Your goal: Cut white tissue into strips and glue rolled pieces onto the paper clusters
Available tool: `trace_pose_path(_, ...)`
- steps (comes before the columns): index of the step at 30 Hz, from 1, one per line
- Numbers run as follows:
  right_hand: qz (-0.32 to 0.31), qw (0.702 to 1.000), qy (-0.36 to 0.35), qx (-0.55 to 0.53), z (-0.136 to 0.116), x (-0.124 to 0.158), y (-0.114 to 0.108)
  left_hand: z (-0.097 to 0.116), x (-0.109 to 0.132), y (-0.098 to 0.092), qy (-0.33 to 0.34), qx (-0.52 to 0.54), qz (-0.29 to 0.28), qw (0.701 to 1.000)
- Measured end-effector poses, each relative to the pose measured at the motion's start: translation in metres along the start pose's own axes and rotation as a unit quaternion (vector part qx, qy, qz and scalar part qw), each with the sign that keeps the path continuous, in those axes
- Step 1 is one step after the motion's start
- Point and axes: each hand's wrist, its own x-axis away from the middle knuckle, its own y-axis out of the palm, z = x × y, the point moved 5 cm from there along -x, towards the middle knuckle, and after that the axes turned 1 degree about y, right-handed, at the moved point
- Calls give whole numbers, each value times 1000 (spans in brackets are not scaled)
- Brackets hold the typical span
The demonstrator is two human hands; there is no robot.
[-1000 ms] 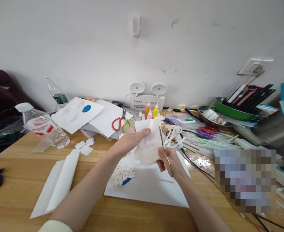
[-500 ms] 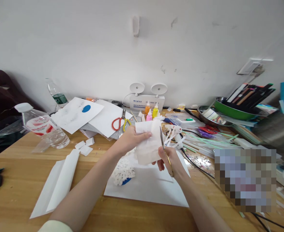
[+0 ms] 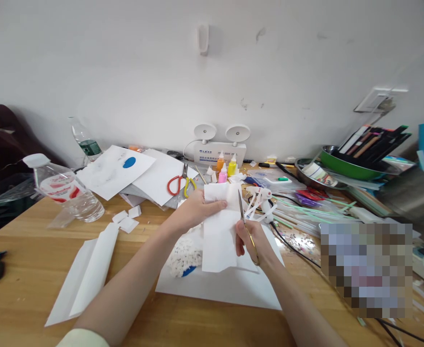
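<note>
A folded sheet of white paper (image 3: 219, 241) hangs from my left hand (image 3: 201, 207), which pinches it near the top with the thumb in front. My right hand (image 3: 250, 236) is closed on gold-handled scissors (image 3: 246, 222), their blades pointing up beside the paper's right edge. Thin white paper strips (image 3: 257, 202) lie just beyond the scissors. Below the hands is a larger white sheet (image 3: 219, 291) on the table. On it rests a clump of white crumbly pieces (image 3: 183, 255) over a blue patch (image 3: 189, 271), partly hidden by the held paper.
Pliers (image 3: 183, 180) lie on papers behind my left hand. Small paint bottles (image 3: 222, 172) stand near the wall. A water bottle (image 3: 67, 190) and a folded paper (image 3: 89, 274) are at left. To the right are a glue gun (image 3: 266, 195), its cable and a green bowl (image 3: 352, 164) of markers.
The lower part of the held paper has swung down and now hangs flatter and longer. Both hands stay nearly in place, and the scissors have barely moved.
</note>
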Motion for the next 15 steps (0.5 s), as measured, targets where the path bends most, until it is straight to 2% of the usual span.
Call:
trace_pose_path(6,-1,1000,4,-3,6,-1,1,-4,-1,-3,-9,-38,15,999)
trace_pose_path(15,29,999,33,31,6,-2,-2,-1,-3,0,37,-39,20,998)
